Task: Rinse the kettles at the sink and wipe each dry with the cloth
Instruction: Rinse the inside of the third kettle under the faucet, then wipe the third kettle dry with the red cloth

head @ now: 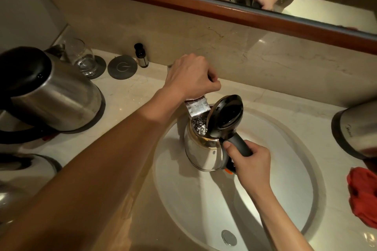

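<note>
While the right hand [252, 162] grips the black handle of a shiny steel kettle [201, 149] held over the round white sink [285, 199], its lid [226, 115] stands open (water streams in from the chrome faucet [196, 108]). Left hand [188, 76] curls around the faucet's lever. A crumpled red cloth [363, 195] lies right of the basin.

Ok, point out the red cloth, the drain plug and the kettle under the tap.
red cloth [362, 197]: head view, middle of its crumpled folds.
drain plug [229, 237]: head view, its metal top.
kettle under the tap [201, 155]: head view, its steel side.
</note>
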Demonstrator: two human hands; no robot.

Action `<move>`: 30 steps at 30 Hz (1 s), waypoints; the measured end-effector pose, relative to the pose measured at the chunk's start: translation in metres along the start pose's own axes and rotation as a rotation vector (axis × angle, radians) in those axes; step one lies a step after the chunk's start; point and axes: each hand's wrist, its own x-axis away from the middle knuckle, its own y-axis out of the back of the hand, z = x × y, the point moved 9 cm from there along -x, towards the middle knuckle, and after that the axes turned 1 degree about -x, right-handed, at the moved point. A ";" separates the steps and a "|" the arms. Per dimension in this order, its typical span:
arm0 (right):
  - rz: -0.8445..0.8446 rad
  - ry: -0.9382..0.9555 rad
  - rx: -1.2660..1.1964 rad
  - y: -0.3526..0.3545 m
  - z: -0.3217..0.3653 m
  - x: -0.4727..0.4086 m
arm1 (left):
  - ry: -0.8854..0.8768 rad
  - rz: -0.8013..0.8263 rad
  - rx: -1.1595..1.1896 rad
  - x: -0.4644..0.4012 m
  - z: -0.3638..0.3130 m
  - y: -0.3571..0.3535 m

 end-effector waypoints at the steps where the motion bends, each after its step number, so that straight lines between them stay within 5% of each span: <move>1: -0.002 0.006 0.002 0.001 0.000 0.001 | -0.003 0.000 0.000 0.000 0.000 0.000; 19: -0.047 -0.002 -0.005 0.020 0.001 0.009 | -0.286 0.088 -0.003 0.037 -0.014 0.012; 24: -0.066 -0.030 -0.051 0.053 -0.001 0.020 | -0.201 0.203 0.028 0.087 -0.012 0.003; 30: -0.059 0.011 -0.077 0.105 0.024 0.043 | -0.242 0.057 0.142 0.138 -0.057 -0.008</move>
